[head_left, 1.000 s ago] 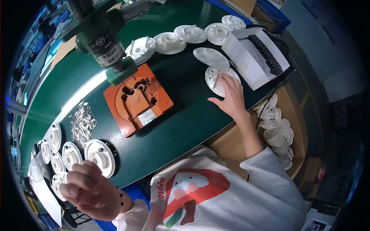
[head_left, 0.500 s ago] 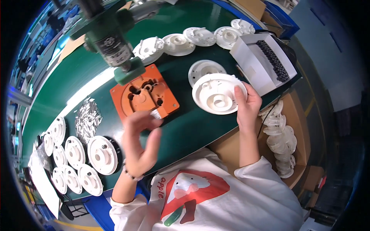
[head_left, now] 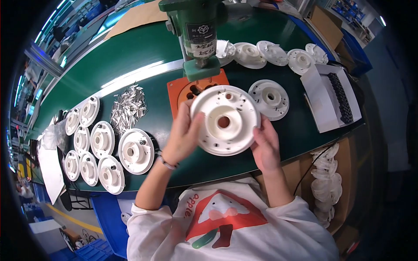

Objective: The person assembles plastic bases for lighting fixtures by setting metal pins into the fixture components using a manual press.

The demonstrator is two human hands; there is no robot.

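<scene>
Left hand (head_left: 185, 137), right hand (head_left: 264, 145) grip white disc (head_left: 225, 120) edges.

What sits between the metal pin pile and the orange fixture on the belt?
Nothing: head view shows bare green belt between the metal pin pile and the orange fixture.

Green conveyor belt (head_left: 130, 65) with white plastic discs (head_left: 100, 152), metal pins (head_left: 127, 106), orange fixture (head_left: 183, 89).

Green press (head_left: 198, 30) just beyond disc (head_left: 225, 120)
</scene>
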